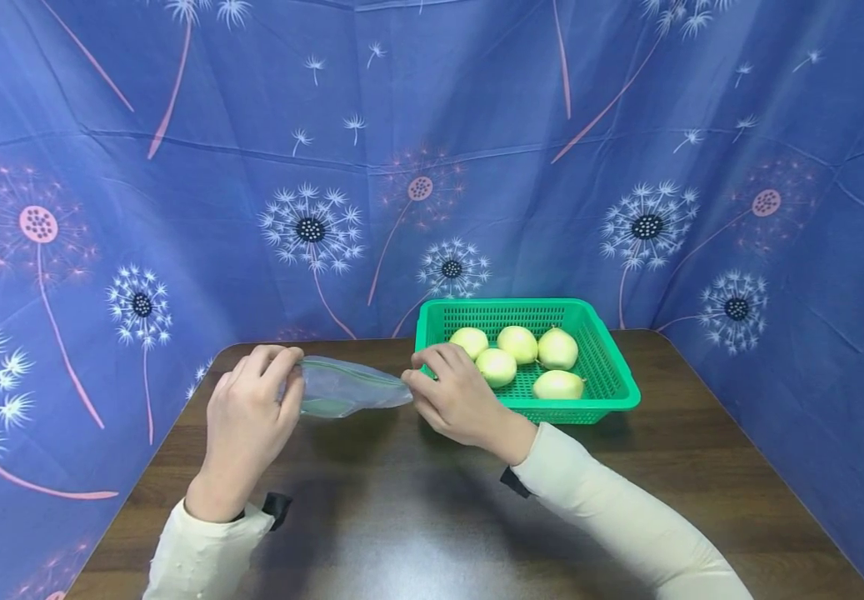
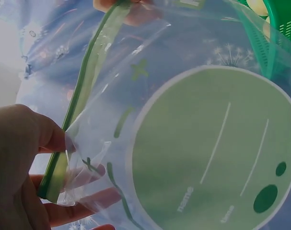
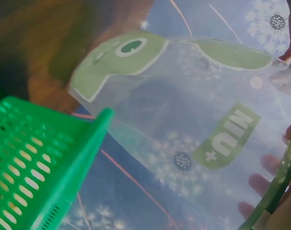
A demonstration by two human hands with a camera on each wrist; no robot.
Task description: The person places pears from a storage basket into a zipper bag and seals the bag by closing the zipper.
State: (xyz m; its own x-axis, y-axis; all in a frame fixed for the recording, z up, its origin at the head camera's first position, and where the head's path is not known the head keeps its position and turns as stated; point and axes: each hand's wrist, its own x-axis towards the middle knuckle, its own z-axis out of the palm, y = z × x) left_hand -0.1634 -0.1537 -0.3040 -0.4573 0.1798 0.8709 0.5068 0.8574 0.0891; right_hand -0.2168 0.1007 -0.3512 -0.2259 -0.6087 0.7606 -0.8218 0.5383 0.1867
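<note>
A clear zip bag [image 1: 352, 387] with a green seal strip hangs stretched sideways between both hands above the table. My left hand [image 1: 252, 400] pinches its left top corner, thumb on one face and fingers behind the film. At the other end of the strip, my right hand [image 1: 461, 404] pinches the right corner. The left wrist view shows a large green printed shape [image 2: 207, 153] with "name" and "time" on the bag. A green "NIU+" label [image 3: 226, 136] is on the face seen in the right wrist view. Inside, no contents show.
A green perforated plastic basket [image 1: 629, 390] stands at the back of the table, just behind and right of my right hand. Several pale yellow-green round fruits [image 1: 517, 344] lie in it. The brown wooden table [image 1: 402, 517] meets a blue dandelion-print cloth [image 1: 521, 208] behind.
</note>
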